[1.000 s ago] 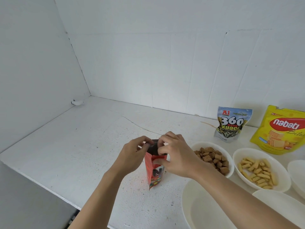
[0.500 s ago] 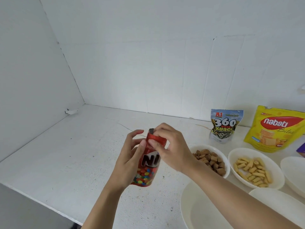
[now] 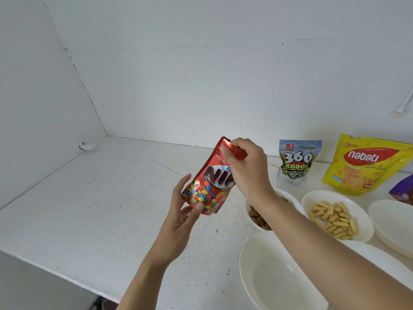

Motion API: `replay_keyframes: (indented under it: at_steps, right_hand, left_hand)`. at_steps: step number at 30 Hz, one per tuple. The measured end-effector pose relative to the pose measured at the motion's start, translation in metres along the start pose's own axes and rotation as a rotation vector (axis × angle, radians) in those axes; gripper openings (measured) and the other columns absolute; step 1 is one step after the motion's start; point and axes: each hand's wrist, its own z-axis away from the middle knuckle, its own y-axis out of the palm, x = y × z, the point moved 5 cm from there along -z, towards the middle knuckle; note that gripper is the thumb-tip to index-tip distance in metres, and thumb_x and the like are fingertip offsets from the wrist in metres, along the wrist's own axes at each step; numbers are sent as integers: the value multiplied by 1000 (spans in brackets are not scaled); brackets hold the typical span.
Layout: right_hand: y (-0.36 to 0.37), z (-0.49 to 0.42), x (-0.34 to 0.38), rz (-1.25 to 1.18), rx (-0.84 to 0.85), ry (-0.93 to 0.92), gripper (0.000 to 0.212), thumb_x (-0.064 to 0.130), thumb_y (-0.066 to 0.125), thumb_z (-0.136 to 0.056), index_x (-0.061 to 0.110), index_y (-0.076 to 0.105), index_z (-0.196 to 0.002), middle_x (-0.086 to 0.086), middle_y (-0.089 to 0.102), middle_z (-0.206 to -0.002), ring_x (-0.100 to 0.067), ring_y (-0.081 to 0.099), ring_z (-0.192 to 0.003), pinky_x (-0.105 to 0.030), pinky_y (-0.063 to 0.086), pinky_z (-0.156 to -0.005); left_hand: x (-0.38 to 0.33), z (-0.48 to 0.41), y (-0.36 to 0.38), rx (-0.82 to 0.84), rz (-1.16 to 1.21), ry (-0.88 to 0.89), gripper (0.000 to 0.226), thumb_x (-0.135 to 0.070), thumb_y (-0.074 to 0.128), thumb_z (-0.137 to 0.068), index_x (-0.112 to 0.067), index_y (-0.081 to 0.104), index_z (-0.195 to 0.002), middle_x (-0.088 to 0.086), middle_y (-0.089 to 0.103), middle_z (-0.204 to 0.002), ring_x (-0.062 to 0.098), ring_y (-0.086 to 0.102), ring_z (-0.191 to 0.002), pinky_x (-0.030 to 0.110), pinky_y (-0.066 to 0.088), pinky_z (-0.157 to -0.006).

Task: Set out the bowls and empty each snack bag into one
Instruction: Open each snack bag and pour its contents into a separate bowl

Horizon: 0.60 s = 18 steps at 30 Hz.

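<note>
A red candy bag (image 3: 209,182) printed with coloured sweets hangs tilted above the white table. My right hand (image 3: 247,168) pinches its top corner. Below, my left hand (image 3: 184,211) holds the bag's bottom edge between thumb and fingers. An empty white bowl (image 3: 274,271) sits low in front, partly under my right forearm. Behind it, one bowl of brown pieces (image 3: 259,217) is half hidden by my arm, and a bowl of yellow sticks (image 3: 335,214) stands to its right.
A sunflower seed bag (image 3: 296,163) and a yellow wafer bag (image 3: 366,165) lean against the back wall; a purple bag (image 3: 403,191) peeks in at the right edge. Two more empty bowls (image 3: 393,224) lie at right. The table's front edge (image 3: 44,268) runs diagonally at left.
The bag has risen from standing on the table and turned its printed face toward me. My right hand moved to its top corner; my left slid down to its bottom.
</note>
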Motion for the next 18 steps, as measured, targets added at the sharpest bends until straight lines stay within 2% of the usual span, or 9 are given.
replay_keyframes:
  at_steps: [2,6,8,10,12,14,16,18]
  right_hand:
    - [-1,0,-3,22,11,24,16,30,65,-98,17,62,-88,1,68,-90,-12,68,-90,-26,55,-69]
    - [-8,1,-2,87,-15,15,18,28,65,-97,14,62,-86,1,70,-83,-12,68,-84,-30,56,-66]
    - [-12,3,-2,86,-36,11,11,25,67,-95,21,61,-88,4,71,-82,-10,69,-82,-28,55,-64]
    - [-13,8,-2,70,-18,-1,16,23,69,-94,31,56,-96,6,72,-84,-11,70,-84,-35,59,-67]
    - [-13,13,-3,111,13,-29,25,25,69,-93,41,52,-99,16,69,-84,-15,68,-92,-47,59,-76]
    - [-12,19,-1,163,44,-61,25,29,69,-91,45,53,-101,34,63,-88,-13,64,-101,-56,54,-85]
    - [-13,21,-2,170,71,-72,19,30,71,-88,43,60,-95,43,59,-94,-6,61,-105,-55,53,-90]
    - [-15,20,-7,122,121,-13,11,27,74,-86,35,68,-88,32,66,-93,-1,63,-101,-46,57,-88]
  left_hand:
    - [3,1,5,-3,42,12,58,-28,52,-99,-57,29,-145,-29,51,-130,8,61,-125,27,58,-89]
    - [7,0,16,-14,53,8,43,-27,49,-99,-39,40,-140,-31,55,-125,7,61,-124,27,59,-87]
    - [11,-1,17,-27,75,-37,36,-32,50,-98,-36,49,-134,-24,58,-128,9,64,-121,29,60,-88]
    - [17,-1,18,-46,101,-87,31,-33,50,-100,-38,53,-131,-19,59,-129,10,67,-118,32,61,-89]
    - [21,0,20,-61,114,-121,26,-32,49,-103,-43,53,-126,-21,60,-128,9,68,-116,33,62,-89]
    - [25,0,21,-87,151,-148,21,-34,50,-102,-43,54,-121,-18,62,-126,10,69,-114,36,62,-88]
    - [28,-2,21,-102,192,-162,18,-35,52,-100,-41,55,-117,-18,66,-120,14,70,-113,38,62,-87]
    - [28,-4,22,-110,197,-162,17,-36,52,-99,-43,56,-114,-21,67,-115,14,70,-112,37,62,-85]
